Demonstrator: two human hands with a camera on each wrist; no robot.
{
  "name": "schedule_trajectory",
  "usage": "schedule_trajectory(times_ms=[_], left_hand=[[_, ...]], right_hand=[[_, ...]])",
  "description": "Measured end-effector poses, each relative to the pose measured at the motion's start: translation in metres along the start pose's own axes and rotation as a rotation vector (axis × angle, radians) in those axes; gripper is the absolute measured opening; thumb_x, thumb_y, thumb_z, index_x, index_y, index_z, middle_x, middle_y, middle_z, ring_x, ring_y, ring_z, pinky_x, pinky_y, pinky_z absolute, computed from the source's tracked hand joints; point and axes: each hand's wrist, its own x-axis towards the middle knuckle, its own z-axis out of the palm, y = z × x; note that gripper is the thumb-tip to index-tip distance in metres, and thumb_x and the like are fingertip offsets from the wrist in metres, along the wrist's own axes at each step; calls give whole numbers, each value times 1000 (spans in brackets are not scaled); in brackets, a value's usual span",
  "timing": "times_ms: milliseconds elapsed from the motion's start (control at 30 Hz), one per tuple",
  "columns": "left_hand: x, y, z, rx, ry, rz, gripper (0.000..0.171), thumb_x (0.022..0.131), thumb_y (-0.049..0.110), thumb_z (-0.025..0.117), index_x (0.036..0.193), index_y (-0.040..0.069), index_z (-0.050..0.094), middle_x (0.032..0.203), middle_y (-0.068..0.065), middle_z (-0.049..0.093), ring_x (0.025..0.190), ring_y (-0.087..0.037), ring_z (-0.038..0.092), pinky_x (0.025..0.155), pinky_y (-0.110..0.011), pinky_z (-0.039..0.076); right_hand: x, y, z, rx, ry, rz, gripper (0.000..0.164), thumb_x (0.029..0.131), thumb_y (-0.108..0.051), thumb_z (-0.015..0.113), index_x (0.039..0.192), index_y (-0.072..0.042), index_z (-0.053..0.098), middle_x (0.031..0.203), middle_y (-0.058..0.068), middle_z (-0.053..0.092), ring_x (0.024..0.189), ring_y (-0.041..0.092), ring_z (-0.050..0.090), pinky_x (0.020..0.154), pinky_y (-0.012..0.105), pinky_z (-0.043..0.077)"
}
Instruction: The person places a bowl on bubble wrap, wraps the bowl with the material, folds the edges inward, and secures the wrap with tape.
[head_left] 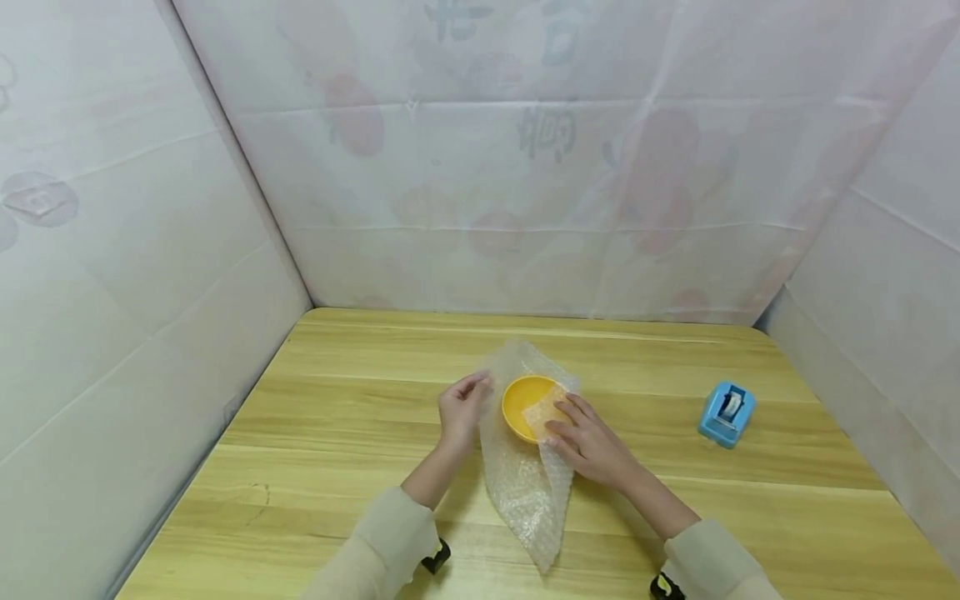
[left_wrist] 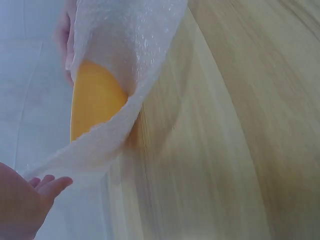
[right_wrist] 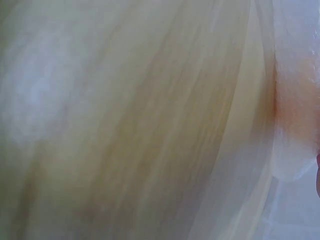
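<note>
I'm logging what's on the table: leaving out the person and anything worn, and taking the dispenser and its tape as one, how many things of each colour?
Yellow: 1, the bowl
Blue: 1, the tape dispenser
Clear: 1, the bubble wrap
Total: 3

I'm looking into a small booth (head_left: 112, 292): creased, pale sheets (head_left: 450, 283) with faded lettering (head_left: 546, 133) close in three sides of a wood-grain table (head_left: 345, 417). What building it stands in, I can't tell from here.
</note>
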Motion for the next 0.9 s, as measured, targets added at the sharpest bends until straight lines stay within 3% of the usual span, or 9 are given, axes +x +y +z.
schedule_trajectory(times_ms=[67, 200, 367, 567, 733, 800, 900], left_hand=[[-7, 8, 6, 19, -37, 13, 23, 83, 7, 64, 101, -8, 67, 93, -13, 71, 70, 0, 57, 64, -11, 50], [-11, 6, 17, 57, -102, 53, 23, 85, 8, 63, 101, -8, 66, 102, -19, 68, 71, 0, 55, 67, -10, 48], [-10, -6, 22, 113, -165, 105, 24, 86, 10, 63, 101, -8, 67, 103, -21, 68, 74, -2, 56, 67, -11, 50], [-10, -12, 15, 212, -356, 216, 27, 91, 15, 57, 108, -6, 64, 111, -20, 65, 97, -24, 64, 83, -23, 54], [-7, -21, 1, 384, -563, 367, 30, 93, -2, 41, 118, -7, 57, 122, -21, 59, 117, -34, 54, 100, -41, 45], [-5, -25, -5, 509, -651, 459, 37, 88, -8, 38, 122, -6, 54, 125, -20, 57, 104, -35, 59, 99, -40, 46], [-2, -28, -11, 739, -746, 654, 37, 88, -6, 41, 122, -2, 55, 127, -16, 57, 105, -31, 60, 98, -37, 47]], right_hand=[[0, 0, -1, 3, -2, 0, 25, 89, -25, 59, 107, -9, 69, 128, 21, 53, 128, 41, 38, 100, 54, 41], [0, 0, -2, 4, 12, -12, 25, 89, -24, 59, 105, -8, 69, 127, 22, 54, 126, 43, 39, 97, 55, 42], [0, 2, 0, 6, 9, -14, 26, 89, -25, 59, 106, -9, 69, 128, 22, 54, 127, 41, 38, 97, 55, 43], [1, 1, 0, 17, -6, -1, 27, 90, -26, 58, 107, -8, 69, 129, 22, 53, 128, 41, 37, 97, 56, 43], [0, 0, 0, 24, -12, 5, 27, 90, -25, 58, 107, -8, 68, 129, 23, 52, 129, 42, 36, 95, 56, 44], [-1, 0, 0, 26, -16, 9, 27, 91, -25, 57, 107, -7, 68, 129, 23, 52, 129, 43, 36, 95, 57, 44], [-1, 1, 0, 21, -20, 9, 28, 91, -26, 57, 107, -7, 68, 131, 23, 51, 128, 44, 37, 95, 57, 44]])
